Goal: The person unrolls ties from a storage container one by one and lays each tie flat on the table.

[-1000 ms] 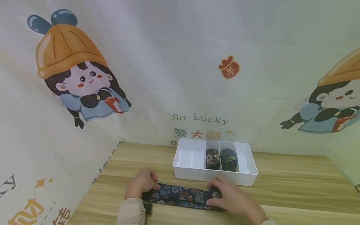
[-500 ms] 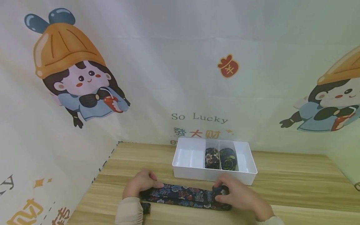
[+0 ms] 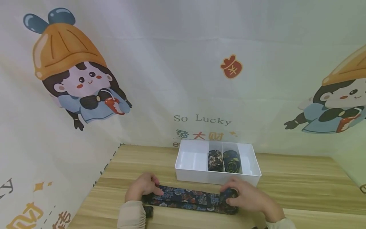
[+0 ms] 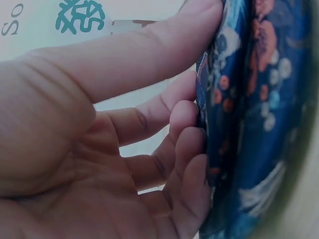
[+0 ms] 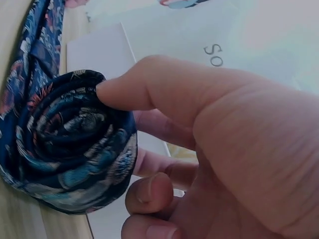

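Observation:
A navy floral necktie [image 3: 188, 197] lies folded lengthwise across the table, its right end wound into a roll [image 5: 65, 134]. My right hand [image 3: 247, 197] grips that roll, thumb on the near side and fingers behind it; the spiral of layers shows in the right wrist view. At the tie's left end, my left hand [image 3: 144, 187] pinches the flat fabric [image 4: 224, 99], with the thumb over its face and the fingertips along its edge. A dark bit of cloth [image 3: 148, 211] pokes out beside the left sleeve.
Behind the tie stands a white divided box [image 3: 186, 175]. Two of its middle compartments hold a brown floral roll [image 3: 215, 160] and a dark green-patterned roll [image 3: 232, 161]. A printed curtain [image 3: 160, 79] hangs along the back edge of the wooden table [image 3: 286, 178].
My right hand has shifted to the right with the rolled end, and more of the roll shows between thumb and fingers. The left hand stays nearly in place on the left end.

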`<state>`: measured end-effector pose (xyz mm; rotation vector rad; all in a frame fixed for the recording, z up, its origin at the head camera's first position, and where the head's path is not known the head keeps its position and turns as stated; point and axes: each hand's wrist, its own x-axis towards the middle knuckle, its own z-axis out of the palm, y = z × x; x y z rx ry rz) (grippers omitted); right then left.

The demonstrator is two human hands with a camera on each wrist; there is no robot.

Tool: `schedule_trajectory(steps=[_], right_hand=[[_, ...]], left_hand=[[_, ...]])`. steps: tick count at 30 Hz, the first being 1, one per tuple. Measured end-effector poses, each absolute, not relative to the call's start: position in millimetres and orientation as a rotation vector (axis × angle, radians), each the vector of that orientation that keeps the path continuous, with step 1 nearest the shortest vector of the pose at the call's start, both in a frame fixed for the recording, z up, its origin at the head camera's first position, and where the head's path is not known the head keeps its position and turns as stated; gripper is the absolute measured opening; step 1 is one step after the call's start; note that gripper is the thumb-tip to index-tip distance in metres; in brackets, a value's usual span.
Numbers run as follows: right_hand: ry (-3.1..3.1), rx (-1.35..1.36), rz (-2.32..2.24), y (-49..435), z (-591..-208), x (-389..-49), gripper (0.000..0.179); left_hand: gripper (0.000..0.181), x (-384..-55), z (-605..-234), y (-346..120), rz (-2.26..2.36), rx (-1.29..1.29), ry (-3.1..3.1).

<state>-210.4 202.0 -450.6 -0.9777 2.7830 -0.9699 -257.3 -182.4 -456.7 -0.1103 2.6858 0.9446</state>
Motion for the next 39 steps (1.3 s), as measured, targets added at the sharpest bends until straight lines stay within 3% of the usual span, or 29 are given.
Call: schedule_trajectory(steps=[12,25,39], right_hand=[[2.73,-0.874,-1.078,207.2,-444.7,-212.7,0.014],[2.747,-0.933,-0.966,220.2,-452.1,-208.1,0.024],[2.669,-0.741,-1.108,229.8,-451.1,-201.7,0.019]], left_hand=[[0.038,-257.3,-454.6,-183.7,0.95,-0.09,2.708],[0.037,-256.2,-456.0,-183.8,0.943,-0.104,2.687],[0.036,-258.1,-459.1,-183.3,0.974,-0.088,2.673]])
